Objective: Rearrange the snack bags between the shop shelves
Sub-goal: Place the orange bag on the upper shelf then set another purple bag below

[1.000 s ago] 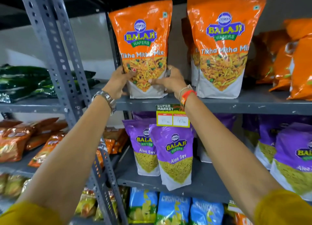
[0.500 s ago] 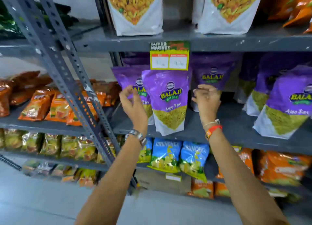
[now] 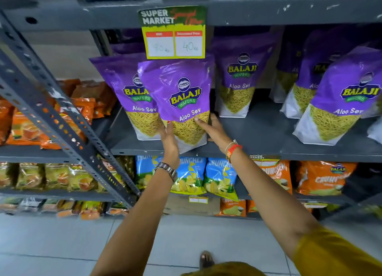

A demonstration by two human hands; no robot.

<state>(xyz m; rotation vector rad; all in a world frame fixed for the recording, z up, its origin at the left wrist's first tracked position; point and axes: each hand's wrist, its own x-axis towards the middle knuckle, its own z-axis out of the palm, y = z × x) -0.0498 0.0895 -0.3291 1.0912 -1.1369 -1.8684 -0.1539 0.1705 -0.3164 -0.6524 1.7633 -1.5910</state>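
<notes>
A purple Balaji Aloo Sev bag point(image 3: 182, 93) stands tilted at the front edge of the grey middle shelf point(image 3: 268, 149). My left hand point(image 3: 170, 139) presses its lower left side and my right hand point(image 3: 215, 128) holds its lower right edge, thumb on the front. A second purple bag point(image 3: 124, 85) stands right behind it on the left. Another Aloo Sev bag point(image 3: 239, 77) stands further back to the right, and two more point(image 3: 343, 97) lean at the far right.
A yellow price tag point(image 3: 174, 35) hangs from the shelf above, over the held bag. A grey slanted rack post point(image 3: 51, 114) crosses the left. Blue Crunchex bags point(image 3: 190, 178) and orange bags point(image 3: 322, 178) fill the shelf below. Orange packets point(image 3: 26, 128) lie on the left rack.
Both hands left the orange bag on the top shelf, dropped to the middle shelf and closed on the front purple Aloo Sev bag. The view tilted down.
</notes>
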